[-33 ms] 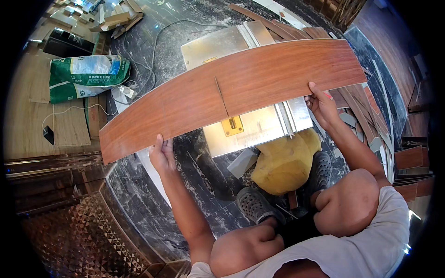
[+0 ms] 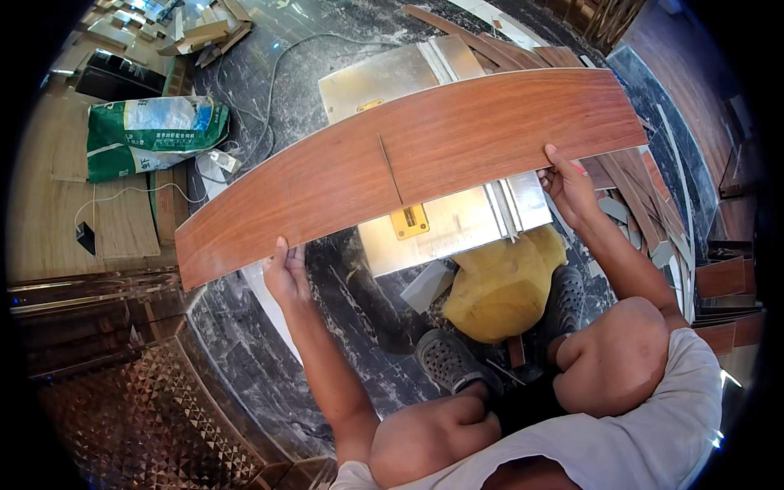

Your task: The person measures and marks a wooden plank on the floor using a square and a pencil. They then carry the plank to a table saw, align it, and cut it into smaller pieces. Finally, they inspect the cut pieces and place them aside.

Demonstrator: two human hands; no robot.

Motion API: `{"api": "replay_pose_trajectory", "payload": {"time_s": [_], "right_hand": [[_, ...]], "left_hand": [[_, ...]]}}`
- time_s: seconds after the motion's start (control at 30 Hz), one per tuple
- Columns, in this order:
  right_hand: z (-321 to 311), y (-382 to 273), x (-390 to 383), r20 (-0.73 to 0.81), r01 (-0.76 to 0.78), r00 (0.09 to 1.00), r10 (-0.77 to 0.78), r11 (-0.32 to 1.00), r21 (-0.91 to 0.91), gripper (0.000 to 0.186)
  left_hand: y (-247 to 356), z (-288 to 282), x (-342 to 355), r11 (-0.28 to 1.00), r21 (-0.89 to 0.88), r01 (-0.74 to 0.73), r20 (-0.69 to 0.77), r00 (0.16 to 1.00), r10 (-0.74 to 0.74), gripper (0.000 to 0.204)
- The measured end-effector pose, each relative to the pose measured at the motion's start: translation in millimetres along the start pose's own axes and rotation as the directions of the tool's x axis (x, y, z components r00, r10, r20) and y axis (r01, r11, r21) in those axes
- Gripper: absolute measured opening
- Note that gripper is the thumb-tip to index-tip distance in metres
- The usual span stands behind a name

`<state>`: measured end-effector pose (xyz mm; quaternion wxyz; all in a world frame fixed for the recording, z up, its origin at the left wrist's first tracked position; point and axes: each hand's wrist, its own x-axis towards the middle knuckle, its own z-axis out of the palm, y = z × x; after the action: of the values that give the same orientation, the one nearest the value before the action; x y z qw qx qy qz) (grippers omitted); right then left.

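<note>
A long red-brown wood-grain plank (image 2: pixel 482 114) lies across a metal table saw (image 2: pixel 441 229). A thin dark line, a slit or blade, runs from the plank's middle to its near edge, above a yellow insert plate (image 2: pixel 412 229). My left hand (image 2: pixel 284 269) grips the near edge toward the left end, thumb on top. My right hand (image 2: pixel 563 184) grips the same edge toward the right end; a small red item, too small to make out, shows by its fingers. A yellow rounded object (image 2: pixel 502 286) sits under the saw's front, between my feet.
Offcuts and strips (image 2: pixel 629 196) lie piled right of the saw. At left are a green-and-white sack (image 2: pixel 131 147), cables, a power block (image 2: pixel 224 163) and light boards (image 2: pixel 122 220). A dark patterned metal panel (image 2: pixel 131 408) lies lower left. My knees and shoes are below.
</note>
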<state>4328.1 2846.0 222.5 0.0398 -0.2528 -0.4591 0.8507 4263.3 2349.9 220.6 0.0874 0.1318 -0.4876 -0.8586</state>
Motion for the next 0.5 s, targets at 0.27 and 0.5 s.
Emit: {"api": "replay_pose_trajectory", "payload": {"time_s": [0.27, 0.5], "right_hand": [[-4.9, 1.1, -1.6, 0.014, 0.016, 1.0, -0.015, 1.0, -0.016, 0.019], [-2.5, 1.0, -3.0, 0.009, 0.029, 1.0, -0.029, 1.0, -0.008, 0.017]], "left_hand": [[-0.9, -2.7, -4.6, 1.0, 0.004, 0.009, -0.034, 0.999, -0.008, 0.039], [-0.3, 0.0, -4.6, 1.0, -0.018, -0.014, 0.007, 1.0, 0.014, 0.045]]}}
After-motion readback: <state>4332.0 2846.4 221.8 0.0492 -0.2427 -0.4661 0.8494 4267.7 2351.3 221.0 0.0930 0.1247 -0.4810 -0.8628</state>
